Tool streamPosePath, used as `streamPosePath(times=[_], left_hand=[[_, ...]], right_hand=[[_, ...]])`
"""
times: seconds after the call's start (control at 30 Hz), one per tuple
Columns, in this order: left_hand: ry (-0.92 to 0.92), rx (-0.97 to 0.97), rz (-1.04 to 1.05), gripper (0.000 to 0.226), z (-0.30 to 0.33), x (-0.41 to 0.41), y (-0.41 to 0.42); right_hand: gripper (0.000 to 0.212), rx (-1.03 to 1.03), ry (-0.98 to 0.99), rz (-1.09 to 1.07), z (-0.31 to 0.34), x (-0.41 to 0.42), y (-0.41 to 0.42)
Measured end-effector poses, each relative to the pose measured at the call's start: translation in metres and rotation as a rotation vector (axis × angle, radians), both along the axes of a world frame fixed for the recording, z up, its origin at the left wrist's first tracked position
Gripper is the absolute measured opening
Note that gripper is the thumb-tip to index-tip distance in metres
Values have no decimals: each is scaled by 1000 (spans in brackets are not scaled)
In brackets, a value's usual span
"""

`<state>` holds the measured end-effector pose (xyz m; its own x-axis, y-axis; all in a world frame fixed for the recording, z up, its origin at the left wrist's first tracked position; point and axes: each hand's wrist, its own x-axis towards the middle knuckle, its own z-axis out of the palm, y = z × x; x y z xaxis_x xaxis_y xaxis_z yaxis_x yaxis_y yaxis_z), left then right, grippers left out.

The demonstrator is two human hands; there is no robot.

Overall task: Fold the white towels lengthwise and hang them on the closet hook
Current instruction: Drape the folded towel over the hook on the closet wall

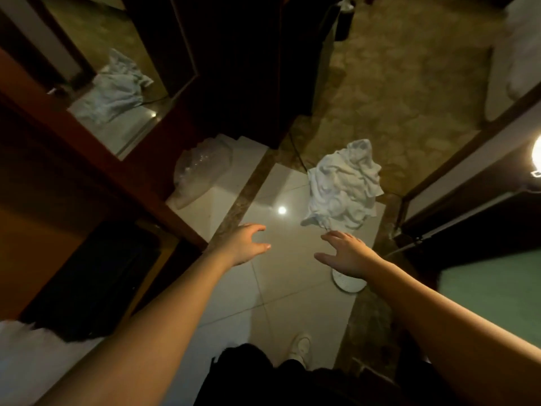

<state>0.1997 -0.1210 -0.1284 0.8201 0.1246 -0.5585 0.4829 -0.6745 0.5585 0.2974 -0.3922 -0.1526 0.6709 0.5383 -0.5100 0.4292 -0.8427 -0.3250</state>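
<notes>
Head view looks steeply down past our two bare forearms to a glossy tiled floor point(281, 288). Our left hand point(246, 244) is stretched forward with the fingers loosely spread and slightly curved, grasping nothing. Our right hand point(345, 253) reaches out the same way, fingers splayed and relaxed, also empty; its fingertips are near the lower edge of the white towels point(344, 186), and we cannot tell whether they touch the cloth. Those towels lie in one crumpled heap on the floor, ahead and to the right of both hands, at the line where the pale tile meets a patterned brown carpet point(404, 92). A bright round reflection of a lamp point(282, 210) sits on the tile between the left hand and the heap. To the left stands dark reddish wooden closet framing point(96, 159), and a mirror panel point(117, 83) in it shows the same heap reflected. A clear plastic bag point(202, 171) rests on the tile at the foot of that woodwork. Partly under our right wrist lies one white shoe point(348, 284), and another white shoe point(300, 347) shows lower down beside dark clothing. At the far right edge a lit lamp point(536, 153) glows beside a dark door frame.
</notes>
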Motion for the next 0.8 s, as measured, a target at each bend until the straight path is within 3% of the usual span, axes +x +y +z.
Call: streamPosePath(times=[0.53, 0.8], left_hand=[[185, -80, -200, 58, -118, 305, 17], [302, -31, -287, 53, -193, 439, 24]], right_hand=[[67, -268, 281, -439, -110, 202, -11], [64, -200, 427, -629, -171, 309, 6]])
